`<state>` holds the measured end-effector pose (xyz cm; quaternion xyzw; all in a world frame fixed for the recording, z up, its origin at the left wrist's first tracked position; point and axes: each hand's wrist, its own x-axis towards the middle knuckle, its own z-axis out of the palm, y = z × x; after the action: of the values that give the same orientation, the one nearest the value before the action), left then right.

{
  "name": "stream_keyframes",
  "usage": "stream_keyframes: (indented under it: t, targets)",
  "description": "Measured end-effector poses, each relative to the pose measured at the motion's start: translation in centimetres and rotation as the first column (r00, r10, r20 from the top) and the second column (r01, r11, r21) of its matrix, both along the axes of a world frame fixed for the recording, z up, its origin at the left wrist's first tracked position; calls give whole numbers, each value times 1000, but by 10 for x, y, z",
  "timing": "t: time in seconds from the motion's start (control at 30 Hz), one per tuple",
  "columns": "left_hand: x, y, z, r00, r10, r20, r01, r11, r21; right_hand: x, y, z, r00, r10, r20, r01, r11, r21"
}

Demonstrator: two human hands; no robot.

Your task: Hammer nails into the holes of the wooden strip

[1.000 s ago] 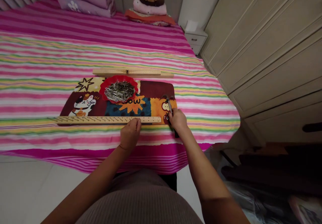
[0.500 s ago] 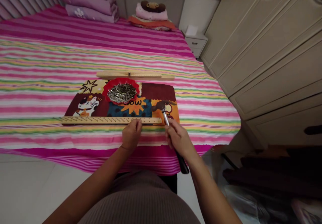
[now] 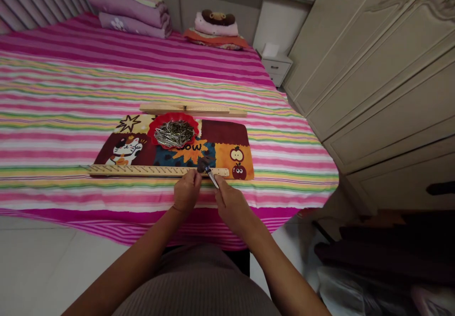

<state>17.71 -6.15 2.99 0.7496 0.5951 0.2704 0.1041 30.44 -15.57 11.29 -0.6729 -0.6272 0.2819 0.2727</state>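
Left hand (image 3: 186,191) pinched shut at the wooden strip (image 3: 159,171), right hand (image 3: 232,207) gripping a hammer (image 3: 209,171) (head right beside those fingers, yikes).

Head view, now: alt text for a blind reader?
The right hand holds a metal-necked hammer, its dark head over a pale wooden strip partly lined with slanted nails; the closed left hand is beside it. Behind, a red scalloped bowl of nails sits on a patterned mat on a striped cloth.
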Motion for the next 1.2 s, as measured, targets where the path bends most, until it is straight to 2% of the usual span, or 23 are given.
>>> stream_keyframes:
  t: [0.1,0.27,0.43,0.63,0.77,0.93,1.1,1.2]
  targets:
    - [0,0,0,1000,4,5,-3,1000,-10,-2,0,4,999,32,40,-33,999,13]
    - [0,0,0,1000,-9,25,9,1000,-1,-5,1,13,999,13,48,-21,986,163]
    - [0,1,1,1000,14,0,-14,1000,-22,-3,5,6,996,59,66,-66,993,99]
    - [-2,2,0,999,-9,44,10,1000,-18,17,12,4,991,-104,83,85,974,209]
    - [-5,2,-5,989,-45,140,41,999,32,44,35,-8,947,-245,209,200,956,216]
    - [-7,1,-11,980,-54,193,46,998,48,73,68,-30,839,-373,397,356,927,120]
    - [-8,-3,-16,973,-74,219,58,995,78,80,80,-49,807,-366,464,362,927,102]
    - [-11,-4,-18,969,-106,223,76,988,135,68,75,-57,804,-369,466,315,929,193]
